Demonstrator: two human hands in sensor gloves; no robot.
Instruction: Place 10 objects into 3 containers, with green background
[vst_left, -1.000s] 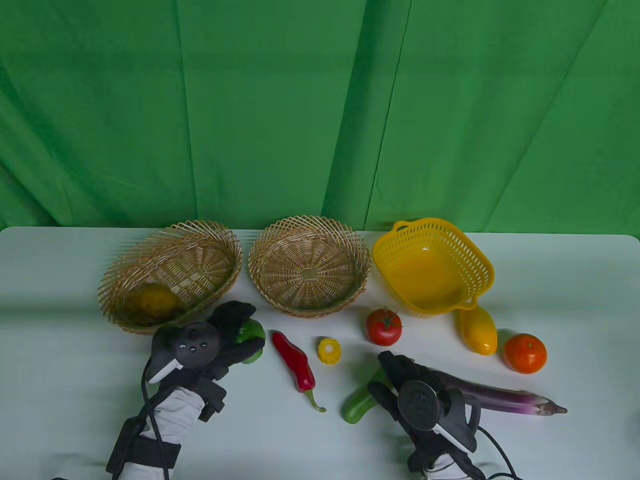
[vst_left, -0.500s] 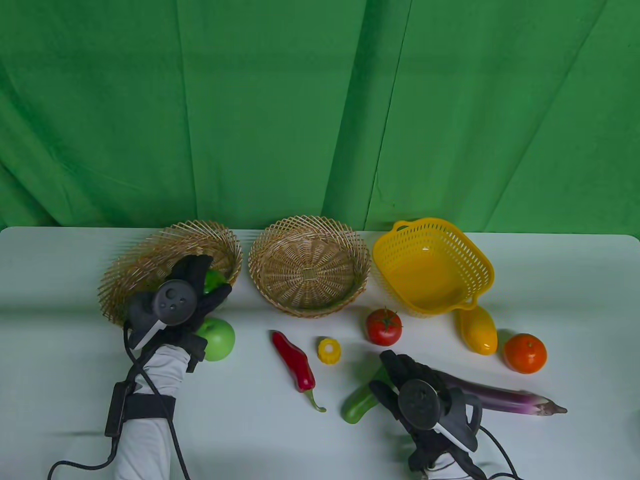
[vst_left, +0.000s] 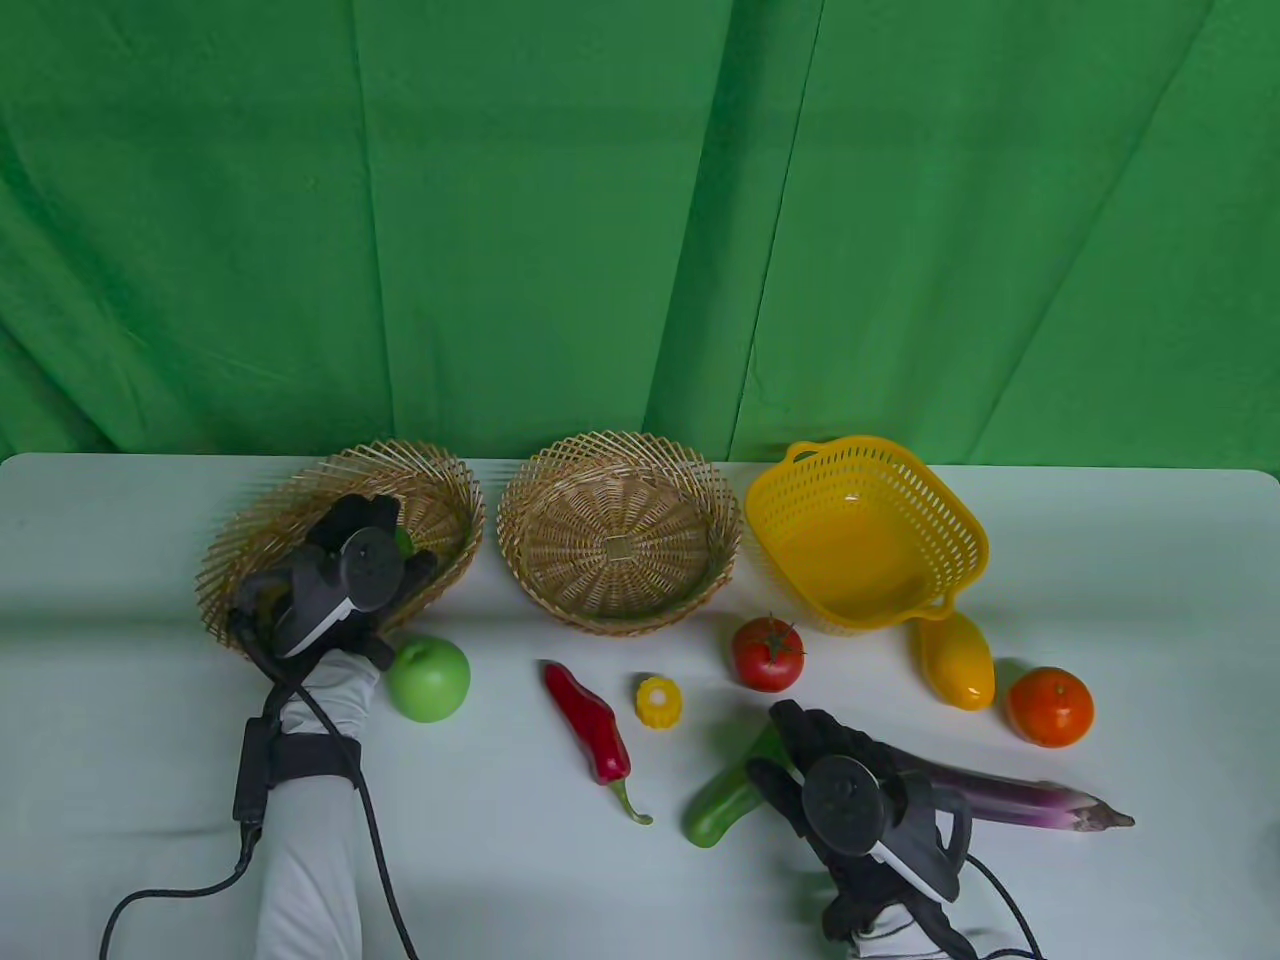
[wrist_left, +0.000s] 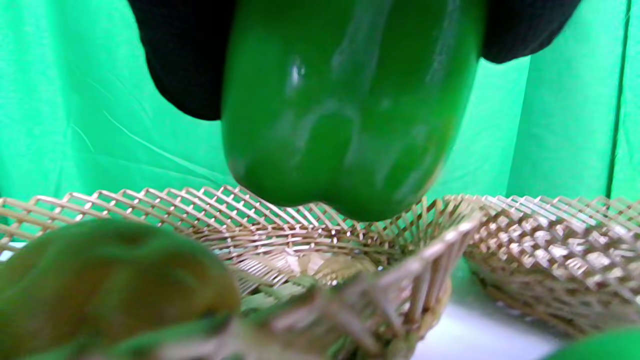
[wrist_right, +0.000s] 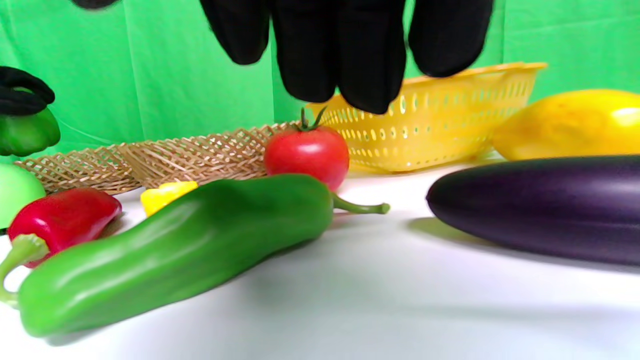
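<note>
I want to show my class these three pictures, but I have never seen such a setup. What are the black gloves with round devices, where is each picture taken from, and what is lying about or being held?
These are a person's two hands in black sensor gloves; the round device strapped on each is a motion tracker. One camera looks down at the white table; the other two sit on the wrists, so gloved fingers hang in from the top.

The left hand holds a green bell pepper over the left wicker basket, which already holds a yellowish item. The right hand hovers, holding nothing, between a long green pepper and a purple eggplant.

The round wicker basket and yellow plastic basket hold nothing. Loose on the table: green apple, red chili, small yellow piece, tomato, yellow fruit, orange.
</note>
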